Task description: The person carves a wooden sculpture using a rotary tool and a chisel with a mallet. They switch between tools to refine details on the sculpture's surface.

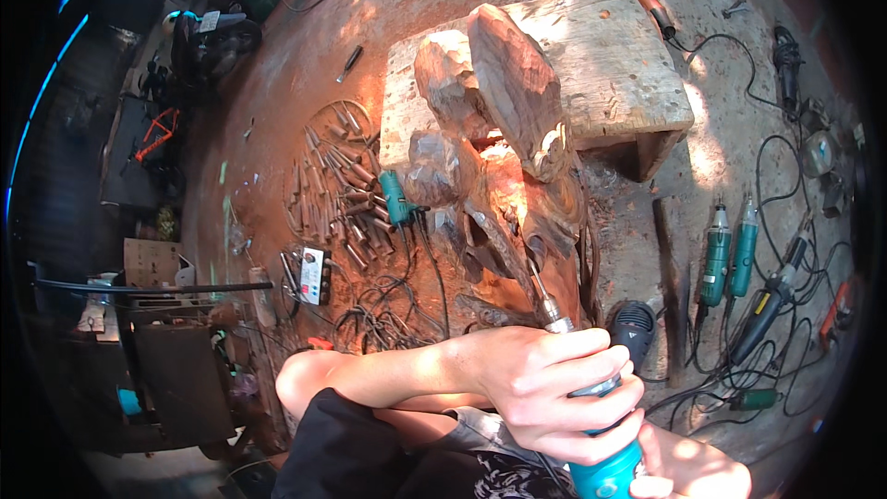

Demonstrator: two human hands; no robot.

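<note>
A teal die grinder [605, 473] is in both my hands, its thin bit pointing up and away. My left hand [559, 390] wraps round its front part, fingers closed. Lower down, my right hand [693, 473] grips the teal body, partly cut by the picture's lower edge. The bit's tip is at a hollow in the lower part of a carved brown wood piece [517, 83]; whether it touches cannot be told. This rough-hewn wood leans against a pale wooden block table [610, 55], with its lower end between my legs.
Left of the wood lie many loose chisels [346, 171], another teal power tool [395, 198], a white power strip [315, 277] and tangled cables. On the right are teal grinders [716, 259], a dark bar [667, 286], cords and a sandal [632, 333].
</note>
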